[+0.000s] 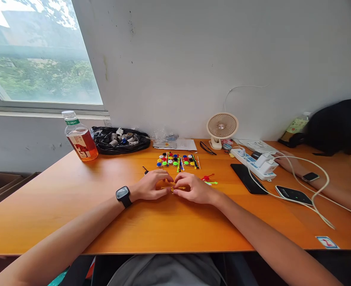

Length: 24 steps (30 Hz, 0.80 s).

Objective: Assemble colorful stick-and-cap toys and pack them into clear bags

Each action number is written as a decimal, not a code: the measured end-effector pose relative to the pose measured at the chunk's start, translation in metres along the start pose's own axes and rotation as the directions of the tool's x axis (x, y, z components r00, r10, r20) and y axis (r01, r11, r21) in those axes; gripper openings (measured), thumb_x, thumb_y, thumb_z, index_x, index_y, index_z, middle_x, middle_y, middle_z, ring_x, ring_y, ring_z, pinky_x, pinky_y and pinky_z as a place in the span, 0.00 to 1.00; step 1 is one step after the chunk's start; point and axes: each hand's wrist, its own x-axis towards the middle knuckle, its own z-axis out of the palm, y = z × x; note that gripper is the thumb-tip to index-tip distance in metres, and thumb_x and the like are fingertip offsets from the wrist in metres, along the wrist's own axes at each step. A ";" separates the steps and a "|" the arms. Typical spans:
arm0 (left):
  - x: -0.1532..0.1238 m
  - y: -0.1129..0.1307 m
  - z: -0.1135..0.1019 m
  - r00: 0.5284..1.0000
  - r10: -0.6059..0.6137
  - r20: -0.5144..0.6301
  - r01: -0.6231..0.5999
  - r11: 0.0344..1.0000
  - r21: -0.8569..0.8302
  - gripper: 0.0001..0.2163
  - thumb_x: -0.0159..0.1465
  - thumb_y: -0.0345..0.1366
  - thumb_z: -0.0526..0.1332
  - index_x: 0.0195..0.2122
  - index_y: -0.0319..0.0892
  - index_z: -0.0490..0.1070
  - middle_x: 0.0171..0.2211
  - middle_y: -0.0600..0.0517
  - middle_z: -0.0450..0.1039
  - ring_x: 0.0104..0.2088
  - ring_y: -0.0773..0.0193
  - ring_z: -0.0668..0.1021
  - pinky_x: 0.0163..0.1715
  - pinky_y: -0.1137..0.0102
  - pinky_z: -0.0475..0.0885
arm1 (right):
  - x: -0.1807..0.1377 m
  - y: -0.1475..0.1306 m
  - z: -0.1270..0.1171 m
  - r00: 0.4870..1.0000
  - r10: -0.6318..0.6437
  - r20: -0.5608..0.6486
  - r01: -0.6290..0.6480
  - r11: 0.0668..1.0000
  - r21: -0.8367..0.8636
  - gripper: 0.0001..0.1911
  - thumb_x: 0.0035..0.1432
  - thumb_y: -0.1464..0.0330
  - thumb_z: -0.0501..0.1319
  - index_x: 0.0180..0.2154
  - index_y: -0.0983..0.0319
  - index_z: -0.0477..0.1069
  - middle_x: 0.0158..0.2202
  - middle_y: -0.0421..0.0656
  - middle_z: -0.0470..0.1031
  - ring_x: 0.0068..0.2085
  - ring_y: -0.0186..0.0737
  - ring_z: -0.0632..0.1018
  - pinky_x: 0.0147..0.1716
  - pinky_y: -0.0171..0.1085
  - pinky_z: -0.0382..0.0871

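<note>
A small yellow arrow-shaped plastic piece (173, 189) is low over the wooden table (151, 230), partly hidden by my fingers. My right hand (194, 188) has its thumb and forefinger pinched at this piece. From the other side my left hand (151, 186), with a black watch (123, 194) at the wrist, reaches close to it, fingers curved and thumb apart from them. A black piece (146, 171) lies beyond my left hand. Past my right hand are a red piece (206, 178) and a green arrow (212, 183).
Colourful discs and arrow sticks (178, 161) lie in rows beyond my hands. A bottle (81, 137) and a black bag of scraps (118, 141) stand at left. Behind are glasses (207, 148) and a fan (222, 127). Rightward, cables loop around a power strip (253, 165), near another person's arm (333, 190).
</note>
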 end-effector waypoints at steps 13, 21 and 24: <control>-0.001 -0.031 -0.016 0.960 -0.129 -0.249 0.179 0.965 0.191 0.13 0.77 0.41 0.53 0.45 0.44 0.77 0.41 0.46 0.80 0.43 0.55 0.79 0.45 0.62 0.73 | 0.009 0.000 0.001 0.901 0.385 -0.201 -0.363 0.921 0.141 0.22 0.67 0.50 0.62 0.41 0.62 0.81 0.19 0.35 0.65 0.19 0.32 0.58 0.21 0.36 0.50; -0.011 -0.073 -0.040 0.938 -0.247 -0.243 0.299 0.932 0.205 0.14 0.72 0.34 0.51 0.44 0.43 0.78 0.44 0.47 0.82 0.47 0.54 0.79 0.50 0.60 0.72 | 0.012 0.008 -0.003 0.882 0.341 -0.324 -0.265 0.929 0.258 0.27 0.67 0.46 0.60 0.29 0.62 0.75 0.21 0.35 0.55 0.24 0.34 0.56 0.24 0.37 0.47; -0.015 -0.078 -0.049 0.943 -0.297 -0.148 0.322 0.928 0.190 0.15 0.72 0.38 0.52 0.42 0.44 0.79 0.43 0.48 0.82 0.46 0.53 0.79 0.47 0.61 0.73 | 0.010 0.008 0.001 0.893 0.326 -0.309 -0.270 0.939 0.211 0.27 0.69 0.48 0.59 0.28 0.61 0.73 0.22 0.36 0.57 0.25 0.34 0.58 0.25 0.37 0.49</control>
